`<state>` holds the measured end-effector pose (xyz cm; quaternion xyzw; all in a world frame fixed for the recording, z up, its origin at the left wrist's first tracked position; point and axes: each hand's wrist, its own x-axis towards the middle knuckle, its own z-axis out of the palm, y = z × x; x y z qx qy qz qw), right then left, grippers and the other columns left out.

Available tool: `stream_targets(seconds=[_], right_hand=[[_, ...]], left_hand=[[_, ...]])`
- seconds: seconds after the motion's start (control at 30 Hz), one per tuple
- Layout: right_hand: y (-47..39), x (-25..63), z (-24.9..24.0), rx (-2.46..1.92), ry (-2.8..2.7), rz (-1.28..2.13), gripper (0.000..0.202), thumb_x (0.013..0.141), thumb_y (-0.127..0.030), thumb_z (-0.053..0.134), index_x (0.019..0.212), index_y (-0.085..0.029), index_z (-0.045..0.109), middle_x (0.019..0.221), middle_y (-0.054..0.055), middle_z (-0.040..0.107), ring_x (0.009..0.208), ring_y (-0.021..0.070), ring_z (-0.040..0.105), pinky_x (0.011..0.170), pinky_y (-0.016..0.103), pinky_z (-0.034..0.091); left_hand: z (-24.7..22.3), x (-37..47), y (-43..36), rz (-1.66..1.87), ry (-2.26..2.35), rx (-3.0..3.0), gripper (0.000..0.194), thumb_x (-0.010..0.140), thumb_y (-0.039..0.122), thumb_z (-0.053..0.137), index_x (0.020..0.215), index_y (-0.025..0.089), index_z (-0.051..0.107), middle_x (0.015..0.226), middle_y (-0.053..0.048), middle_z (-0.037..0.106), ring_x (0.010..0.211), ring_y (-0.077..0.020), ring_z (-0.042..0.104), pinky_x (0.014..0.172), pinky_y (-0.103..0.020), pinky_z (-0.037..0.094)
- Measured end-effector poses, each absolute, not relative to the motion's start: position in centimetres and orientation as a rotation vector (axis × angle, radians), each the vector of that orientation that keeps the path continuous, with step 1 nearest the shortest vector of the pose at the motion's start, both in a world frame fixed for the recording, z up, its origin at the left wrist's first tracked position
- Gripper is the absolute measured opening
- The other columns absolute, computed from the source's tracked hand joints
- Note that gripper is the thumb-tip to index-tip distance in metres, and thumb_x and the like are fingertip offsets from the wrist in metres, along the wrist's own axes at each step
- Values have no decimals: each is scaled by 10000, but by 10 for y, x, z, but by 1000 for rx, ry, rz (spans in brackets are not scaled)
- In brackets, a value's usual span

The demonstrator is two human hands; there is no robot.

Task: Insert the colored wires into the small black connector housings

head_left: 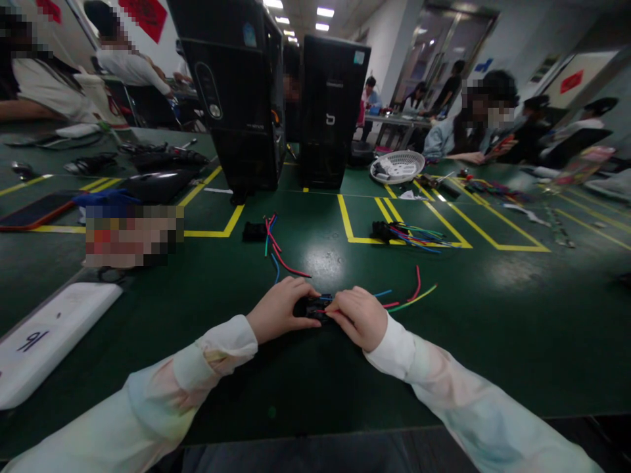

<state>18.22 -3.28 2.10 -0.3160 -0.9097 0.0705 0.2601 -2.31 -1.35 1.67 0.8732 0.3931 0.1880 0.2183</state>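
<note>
A small black connector (pixel 315 310) with thin wires sits at the middle of the green table. My left hand (pixel 283 309) grips its left side between thumb and fingers. At its right end, my right hand (pixel 359 315) pinches a red wire (pixel 321 311). Blue, red and yellow-green wires (pixel 414 301) stick out to the right beyond my right hand. Farther back on the left lies another black connector (pixel 255 231) with red, blue and green wires. A third black connector (pixel 382 230) with a bundle of coloured wires lies back right.
Two black computer towers (pixel 249 105) (pixel 332 112) stand at the back. A white basket (pixel 398 167) holds small parts. A white case (pixel 54 332) and a dark tablet-like object (pixel 37 210) lie left. A person (pixel 476 125) sits across at the right.
</note>
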Motion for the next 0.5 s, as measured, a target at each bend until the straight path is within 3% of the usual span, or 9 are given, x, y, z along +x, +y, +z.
stream_targets(seconds=[0.5], right_hand=[[-30,189,27,-885,-2560,259,122,875,-202,416,831,-186,529,752,16,598,691,128,523,638,258,305]], left_hand=[[15,-24,-13,527,1082,2406,430,675,482,662,986,201,568,964,-44,570,890,-209,491,764,-330,405]])
